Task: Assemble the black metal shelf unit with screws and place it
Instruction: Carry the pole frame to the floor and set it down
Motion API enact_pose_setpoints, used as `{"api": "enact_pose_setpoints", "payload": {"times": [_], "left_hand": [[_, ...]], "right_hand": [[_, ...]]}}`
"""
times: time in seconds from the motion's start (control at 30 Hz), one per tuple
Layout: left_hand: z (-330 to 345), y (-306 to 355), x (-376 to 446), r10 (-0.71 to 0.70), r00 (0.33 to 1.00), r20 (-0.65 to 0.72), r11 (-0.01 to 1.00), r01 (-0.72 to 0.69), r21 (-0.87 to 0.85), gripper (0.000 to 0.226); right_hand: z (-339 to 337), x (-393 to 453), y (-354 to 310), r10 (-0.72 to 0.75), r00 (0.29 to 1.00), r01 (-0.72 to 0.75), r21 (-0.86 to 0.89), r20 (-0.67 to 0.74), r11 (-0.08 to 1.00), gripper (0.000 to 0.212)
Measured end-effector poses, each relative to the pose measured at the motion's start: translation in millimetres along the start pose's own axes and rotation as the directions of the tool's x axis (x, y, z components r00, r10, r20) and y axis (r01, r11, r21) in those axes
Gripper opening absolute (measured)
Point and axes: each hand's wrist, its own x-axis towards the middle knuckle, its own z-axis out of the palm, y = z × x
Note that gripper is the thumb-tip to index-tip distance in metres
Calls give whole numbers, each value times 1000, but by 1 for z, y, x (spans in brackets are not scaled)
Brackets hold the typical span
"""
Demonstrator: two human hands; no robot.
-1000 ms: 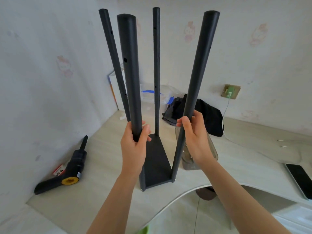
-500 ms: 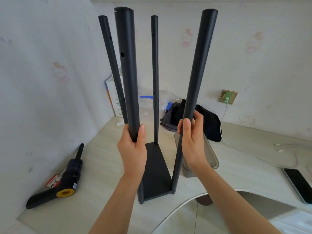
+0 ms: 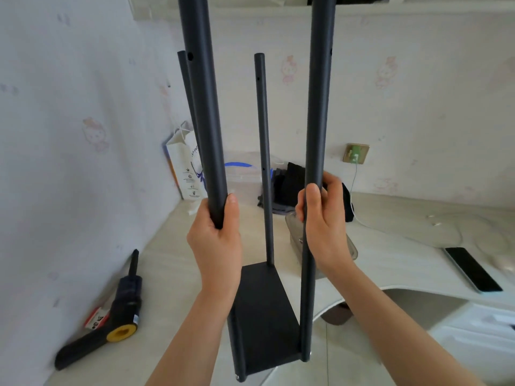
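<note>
The person has the black shelf unit [image 3: 264, 310] up in both hands, over the near edge of the pale desk [image 3: 172, 274], and everything about placing it seems to hang on one fact: the frame's long axis runs straight up and down, while the grip sits low on it. The left hand [image 3: 216, 240] is wrapped around the near-left post [image 3: 203, 107], fingers curled behind and thumb up the front. The right hand [image 3: 323, 218] clasps the near-right post [image 3: 317, 107] at roughly the same height. Both hands are about level, so neither is really nearer the base; the single flat shelf panel lies below them, and by far the greater length of post stands above (the two near posts run out of the top of the view). I'd judge it top-heavy in this hold, so it will want to be lowered plumb, the panel coming down flat.

Counting: four posts, two near ones gripped and two thinner-looking far ones [image 3: 263, 151] standing free behind; one shelf panel fitted; two screw heads visible at the near bottom corners, any others hidden from here.

Round about on the desk lie one electric screwdriver [image 3: 111, 313] with a yellow collar off to the left, one dark phone [image 3: 472, 270] to the right, one clear plastic container [image 3: 295, 232] just behind the right post, a white paper bag [image 3: 184, 162] and some dark cloth [image 3: 289, 182] against the wall
</note>
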Motion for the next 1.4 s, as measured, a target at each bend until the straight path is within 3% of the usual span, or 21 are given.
{"api": "enact_pose_setpoints", "payload": {"times": [0.23, 0.43, 0.67, 1.03, 1.2, 1.4], "left_hand": [[-37, 32, -27, 72, 975, 208, 994, -53, -95, 24], [-50, 59, -65, 162, 928, 335, 975, -99, -199, 23], [-33, 75, -124, 146, 867, 476, 954, 4, -301, 29], [10, 95, -264, 171, 636, 753, 919, 173, -355, 20], [22, 108, -344, 196, 535, 822, 919, 192, -344, 29], [30, 115, -436, 191, 421, 887, 914, 254, -318, 35]], "right_hand": [[-1, -57, -48, -42, 981, 55, 64, -190, 996, 16], [-27, -106, -89, -83, 932, 71, -46, -353, 996, 12], [-79, -164, -137, -132, 862, 30, -211, -490, 977, 14], [-182, -288, -178, -211, 608, -159, -377, -766, 912, 23], [-237, -354, -188, -228, 497, -229, -381, -837, 896, 26], [-294, -430, -202, -242, 415, -315, -388, -877, 866, 26]]}}
